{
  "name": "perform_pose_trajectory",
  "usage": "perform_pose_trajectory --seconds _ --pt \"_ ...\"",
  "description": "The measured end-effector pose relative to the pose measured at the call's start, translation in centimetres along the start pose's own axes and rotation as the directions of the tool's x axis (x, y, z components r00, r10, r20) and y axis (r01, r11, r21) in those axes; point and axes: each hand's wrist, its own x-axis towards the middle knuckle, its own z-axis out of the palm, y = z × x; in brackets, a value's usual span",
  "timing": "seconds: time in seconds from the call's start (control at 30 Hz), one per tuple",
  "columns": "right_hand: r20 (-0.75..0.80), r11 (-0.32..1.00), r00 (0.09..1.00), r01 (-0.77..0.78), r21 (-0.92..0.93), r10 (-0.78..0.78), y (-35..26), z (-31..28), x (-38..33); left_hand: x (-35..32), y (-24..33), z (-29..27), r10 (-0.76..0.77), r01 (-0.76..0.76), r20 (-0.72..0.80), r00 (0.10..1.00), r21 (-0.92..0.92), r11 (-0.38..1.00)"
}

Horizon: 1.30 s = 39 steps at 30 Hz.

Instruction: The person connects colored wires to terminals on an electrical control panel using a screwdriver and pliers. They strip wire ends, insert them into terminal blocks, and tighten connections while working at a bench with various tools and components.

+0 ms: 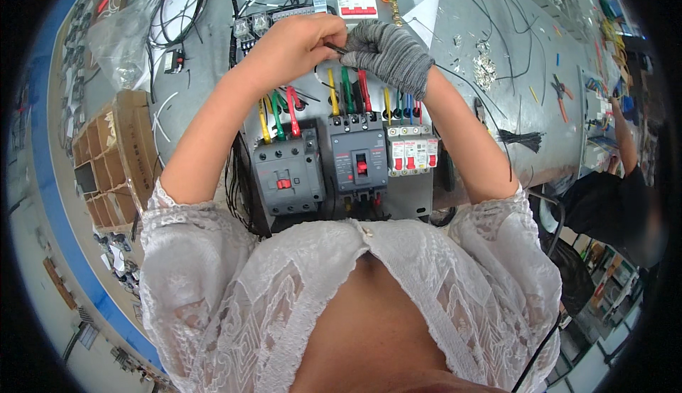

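My bare left hand (298, 44) and my right hand (389, 53), in a grey knitted glove, meet over the metal panel. Between their closed fingers is a thin black wire (335, 48); its far end trails off to the right past my wrist. Below them on the panel sit a contactor (288, 173), a moulded-case circuit breaker (359, 155) with a red toggle, and several small breakers (410, 155). Yellow, green and red wires rise from their tops. Just beyond my hands are a white breaker (356, 6) with red levers and a terminal strip (293, 12), partly hidden by my left hand.
A divided cardboard box (110, 159) stands at the left. Coiled black cable (174, 9) lies at the back left. On the right are loose metal terminals (484, 66), orange-handled pliers (563, 98) and a bundle of black ties (522, 139). Another person's arm (625, 137) shows far right.
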Motion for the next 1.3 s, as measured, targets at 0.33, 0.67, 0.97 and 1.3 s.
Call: perform_pose_trajectory --seconds 0.33,0.67,0.97,1.3 --pt "-0.173 0.948 0.964 0.148 -0.282 -0.202 0.0 1.5 -0.3 0.3 -0.5 0.1 -0.033 0.036 0.027 0.999 -0.094 0.995" --pt "-0.097 0.980 0.985 0.127 -0.155 -0.143 -1.0 0.7 -0.5 0.9 0.2 -0.1 -0.069 0.071 0.022 0.997 -0.112 0.991" --pt "0.109 0.597 0.946 0.280 -0.752 -0.305 -1.6 0.5 -0.1 0.8 -0.1 0.2 -0.050 0.052 0.041 0.998 -0.038 0.998" --pt "-0.054 0.878 0.997 0.081 0.472 -0.063 -5.1 -1.4 -2.5 -0.4 -0.7 0.7 -0.003 -0.001 -0.055 0.998 -0.074 0.997"
